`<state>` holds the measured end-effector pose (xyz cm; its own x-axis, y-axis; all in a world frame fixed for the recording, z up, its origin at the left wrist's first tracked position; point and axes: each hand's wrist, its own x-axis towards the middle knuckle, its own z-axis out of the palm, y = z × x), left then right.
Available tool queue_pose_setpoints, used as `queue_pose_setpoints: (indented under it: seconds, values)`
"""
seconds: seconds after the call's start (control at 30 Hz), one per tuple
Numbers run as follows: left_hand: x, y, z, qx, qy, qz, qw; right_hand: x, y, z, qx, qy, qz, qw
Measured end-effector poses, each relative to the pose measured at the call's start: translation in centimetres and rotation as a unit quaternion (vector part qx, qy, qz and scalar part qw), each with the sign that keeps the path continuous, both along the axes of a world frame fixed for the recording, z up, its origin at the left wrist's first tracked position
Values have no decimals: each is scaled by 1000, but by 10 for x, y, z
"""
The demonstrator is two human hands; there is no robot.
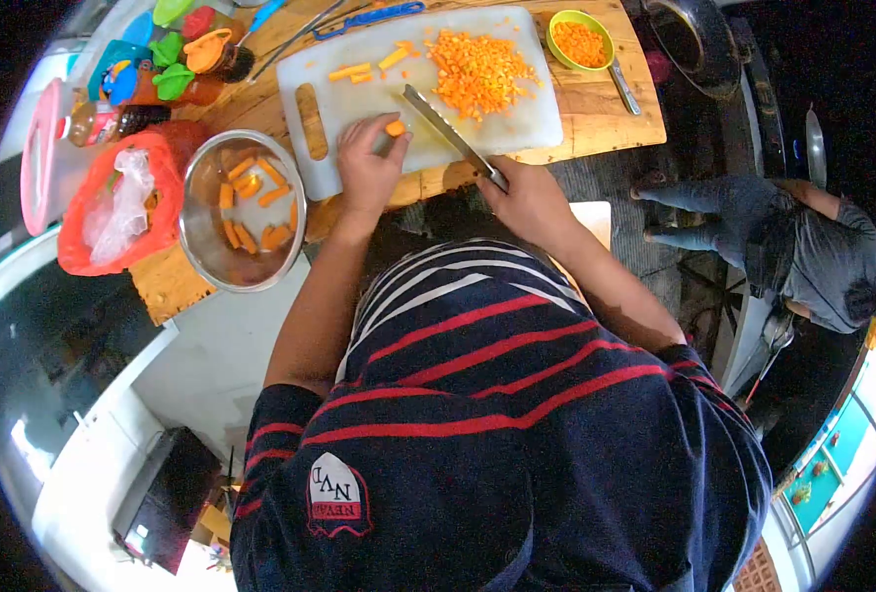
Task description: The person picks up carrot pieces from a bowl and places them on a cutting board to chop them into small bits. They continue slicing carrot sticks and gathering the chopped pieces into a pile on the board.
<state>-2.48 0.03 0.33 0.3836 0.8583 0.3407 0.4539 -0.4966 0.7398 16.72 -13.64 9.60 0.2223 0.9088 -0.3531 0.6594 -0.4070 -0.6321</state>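
Note:
My left hand pinches a short piece of carrot over the left part of the white cutting board. In my right hand is a knife, its blade slanting up and left across the board. The blade is apart from the carrot piece. A heap of diced carrot lies on the board beyond the knife. A few carrot sticks rest to the left of that heap.
Left of the board, a steel bowl holds several carrot pieces. A red bag, bottles and colourful lids crowd the left side. A small green bowl of diced carrot stands at the right, beside a metal handle. Another person stands at the right.

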Motion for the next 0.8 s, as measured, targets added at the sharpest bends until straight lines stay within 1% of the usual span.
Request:
queue_pose_setpoints:
  seconds: [0.03,0.07,0.13,0.23,0.3,0.33,0.4,0.57,0.67,0.73,0.8]
  values:
    - [-1,-2,1,-1,0,0,1000,0,2,0,-11,-14,23,1000]
    - [-2,-3,1,3,-23,1,1000,0,3,-1,-12,-15,22,1000]
    - [-2,-3,4,5,-47,4,999,0,4,-5,6,-39,35,999]
    - [-7,-1,3,4,-58,18,998,5,7,-17,30,-16,24,999]
    - [-10,-2,1,-33,-58,15,998,4,7,-14,21,-22,21,999]
    - [-10,-2,2,-33,-60,17,998,4,8,-10,14,-27,16,999]
    - [-10,-1,4,-28,-39,-8,999,2,8,-5,9,-16,16,1000]
    - [-6,1,-3,6,-21,-1,1000,6,6,-10,18,-2,35,999]
    - [-7,2,-2,5,-15,2,1000,9,10,-13,13,-22,19,999]
    - [-8,1,-1,-7,-12,1,1000,11,10,-14,47,-59,-9,997]
    - [-6,2,-1,0,-14,0,1000,15,13,-17,54,-59,-18,997]
